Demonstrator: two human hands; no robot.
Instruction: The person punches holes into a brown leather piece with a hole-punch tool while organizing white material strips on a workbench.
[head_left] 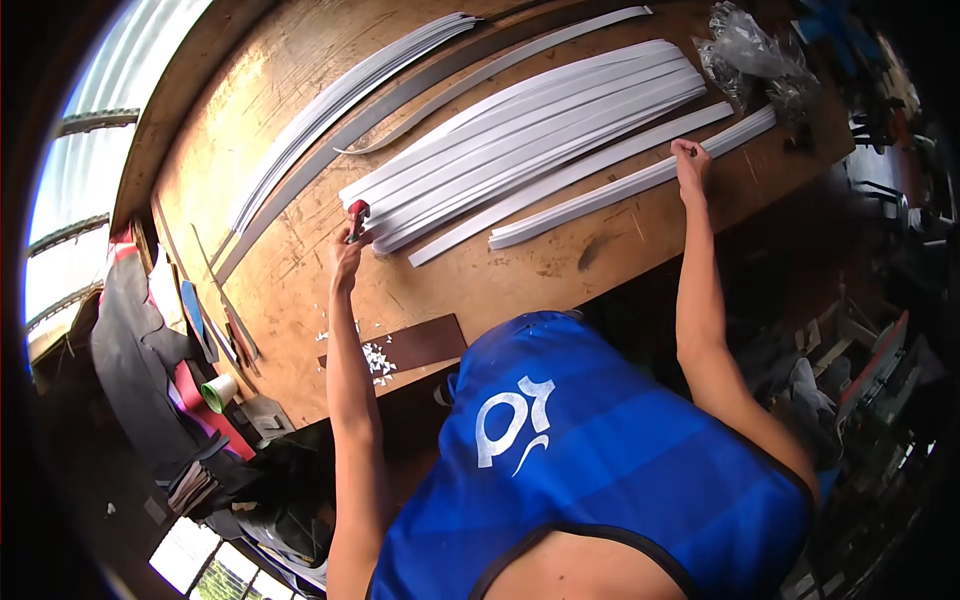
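Observation:
My left hand (347, 255) is closed around a small tool with a red end (358, 208); its exact kind is too small to tell. That tool is at the left end of a wide, layered bundle of white strips (530, 130). My right hand (691, 165) is over the right part of a narrow stack of white strips (620, 192), with its fingers curled together. Whether anything is pinched in them I cannot make out. Between the bundle and the narrow stack lies a single white strip (570, 185).
Farther back on the wooden table (540, 285) lie another strip stack (340, 115) and a long grey strip (330, 165). Crumpled clear plastic (750, 55) is at the far right. White scraps (378, 362) lie on a brown piece (425, 343) near the front edge.

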